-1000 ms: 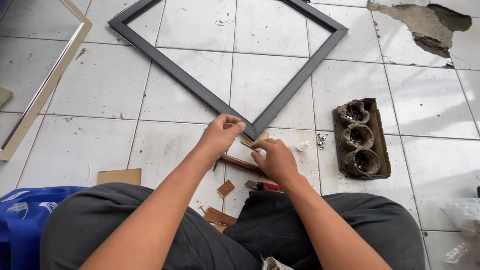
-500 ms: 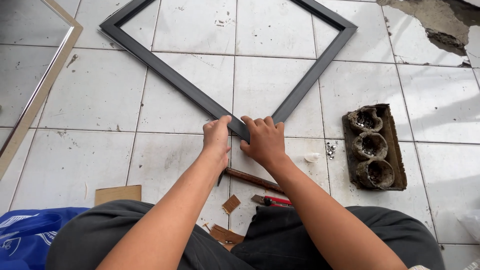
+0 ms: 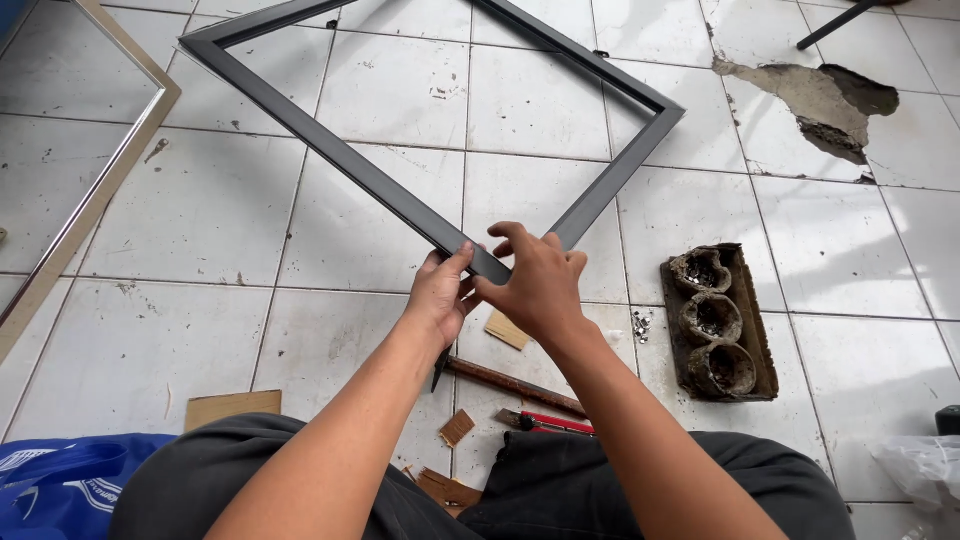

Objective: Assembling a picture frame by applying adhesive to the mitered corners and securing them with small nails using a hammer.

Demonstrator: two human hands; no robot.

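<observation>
A dark grey rectangular frame (image 3: pixel 330 150) lies over the white tiled floor with its near corner pointing at me. My left hand (image 3: pixel 440 295) grips that near corner from the left, thumb on top. My right hand (image 3: pixel 535 280) clasps the same corner from the right, fingers spread over the joint, which they hide. Below the hands a rusty hammer (image 3: pixel 510 382) lies on the tile next to a red-handled tool (image 3: pixel 545 422).
A rusty tray with three cups of small hardware (image 3: pixel 718 322) sits to the right, loose screws (image 3: pixel 640 322) beside it. Cardboard scraps (image 3: pixel 232 408) lie near my knees. A light wooden frame (image 3: pixel 95 200) is at left, a blue bag (image 3: pixel 60 485) bottom left, broken tile (image 3: pixel 820 105) top right.
Both hands left the wood pieces near the hammer and moved up to the frame's near corner, closing on it. The view has shifted closer to the frame.
</observation>
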